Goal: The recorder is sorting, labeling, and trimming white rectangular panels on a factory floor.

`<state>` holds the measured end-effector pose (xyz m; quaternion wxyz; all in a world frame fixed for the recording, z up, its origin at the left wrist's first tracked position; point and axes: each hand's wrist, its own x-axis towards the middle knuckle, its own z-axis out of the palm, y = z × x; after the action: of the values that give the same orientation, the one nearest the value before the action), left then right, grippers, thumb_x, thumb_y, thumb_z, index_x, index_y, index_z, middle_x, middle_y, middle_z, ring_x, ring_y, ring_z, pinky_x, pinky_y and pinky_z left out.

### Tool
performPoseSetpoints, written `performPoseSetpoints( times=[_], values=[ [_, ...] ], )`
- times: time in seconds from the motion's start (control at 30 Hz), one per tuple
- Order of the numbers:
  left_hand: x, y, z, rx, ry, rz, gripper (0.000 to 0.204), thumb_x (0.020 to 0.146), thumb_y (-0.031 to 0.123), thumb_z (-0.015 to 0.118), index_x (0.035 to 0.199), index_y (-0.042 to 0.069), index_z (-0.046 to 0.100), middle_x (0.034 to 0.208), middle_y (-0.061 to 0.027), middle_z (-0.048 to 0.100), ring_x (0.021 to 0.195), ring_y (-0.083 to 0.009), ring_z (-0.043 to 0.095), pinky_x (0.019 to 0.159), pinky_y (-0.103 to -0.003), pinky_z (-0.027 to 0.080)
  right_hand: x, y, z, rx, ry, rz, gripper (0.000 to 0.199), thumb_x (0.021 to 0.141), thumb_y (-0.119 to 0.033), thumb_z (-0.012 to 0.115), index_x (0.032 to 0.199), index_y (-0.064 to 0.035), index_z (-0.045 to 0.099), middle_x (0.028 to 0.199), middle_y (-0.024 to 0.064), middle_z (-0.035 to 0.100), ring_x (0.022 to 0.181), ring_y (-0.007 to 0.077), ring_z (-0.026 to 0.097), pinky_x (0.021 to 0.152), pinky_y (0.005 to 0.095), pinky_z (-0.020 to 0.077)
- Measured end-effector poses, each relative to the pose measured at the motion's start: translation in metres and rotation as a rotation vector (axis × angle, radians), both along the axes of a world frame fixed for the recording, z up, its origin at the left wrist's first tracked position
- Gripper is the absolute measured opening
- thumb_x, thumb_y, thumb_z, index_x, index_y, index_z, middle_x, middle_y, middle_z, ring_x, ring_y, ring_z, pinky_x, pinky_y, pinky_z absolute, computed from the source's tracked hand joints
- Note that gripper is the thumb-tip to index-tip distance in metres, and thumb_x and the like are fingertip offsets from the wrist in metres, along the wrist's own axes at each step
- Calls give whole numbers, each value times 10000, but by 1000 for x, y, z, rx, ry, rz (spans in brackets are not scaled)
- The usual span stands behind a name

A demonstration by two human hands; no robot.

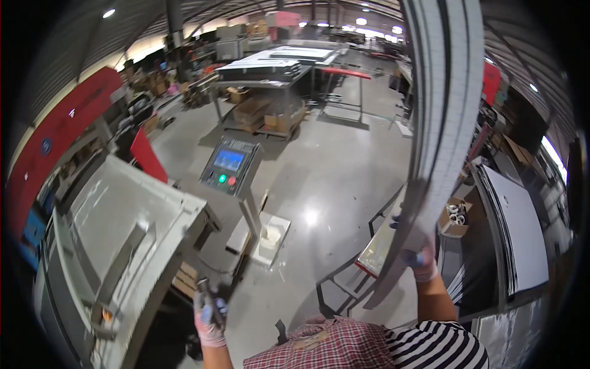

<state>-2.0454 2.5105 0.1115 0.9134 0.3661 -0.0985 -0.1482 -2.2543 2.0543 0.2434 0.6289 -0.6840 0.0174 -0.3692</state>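
Note:
My right hand (423, 261), in a pinkish work glove with dark fingertips, is closed on the lower part of a long grey sheet-metal strip (444, 123). The strip rises past the top of the view, and its face shows lengthwise dark and light bands. My left hand (210, 317), gloved alike, is held low at the left, beside the edge of a pale machine table (132, 200). Its fingers are curled around a small dark piece (204, 292) whose kind I cannot make out.
A control box (230, 166) with a lit screen and buttons stands on a post ahead. Behind it is a workbench (264, 83) bearing stacked panels. Dark metal frames (341, 286) stand near my right arm. Farther right are a carton (455, 224) of rolls and leaning sheets (516, 227).

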Motion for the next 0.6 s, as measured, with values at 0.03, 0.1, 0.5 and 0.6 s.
performPoseSetpoints(
  times=[0.03, 0.1, 0.5, 0.6],
  values=[
    [31, -36, 5, -2, 16, -113, 694, 846, 204, 752, 1435, 86, 404, 1236, -113, 574, 795, -160, 569, 661, -278, 512, 4, 1, 15, 57, 19, -115, 842, 612, -225, 822, 1355, -16, 486, 1254, 114, 585, 1146, 244, 587, 1008, 394, 455],
    [90, -111, 12, -8, 27, -329, 696, 838, 210, 766, 1431, 88, 423, 1229, -131, 592, 849, -198, 616, 694, -326, 552, 5, -16, 20, -73, 5, -322, 963, 621, -264, 830, 1432, -30, 365, 1274, 132, 571, 1146, 256, 588, 988, 402, 472],
    [322, -386, 71, 339, -15, -654, 665, 852, 245, 720, 1403, 1, 440, 1184, -119, 612, 835, -207, 640, 670, -293, 547, 127, -182, 21, -163, -5, -788, 1008, 603, -353, 887, 1418, -37, 384, 1253, 156, 573, 1102, 263, 605, 948, 410, 492],
    [407, -408, 87, 358, -73, -628, 642, 829, 176, 762, 1392, 54, 480, 1221, -161, 627, 856, -214, 665, 732, -341, 579, 190, -240, 35, -72, 4, -717, 1028, 560, -306, 880, 1423, -38, 389, 1276, 129, 563, 1179, 251, 564, 997, 411, 460]
  ],
)
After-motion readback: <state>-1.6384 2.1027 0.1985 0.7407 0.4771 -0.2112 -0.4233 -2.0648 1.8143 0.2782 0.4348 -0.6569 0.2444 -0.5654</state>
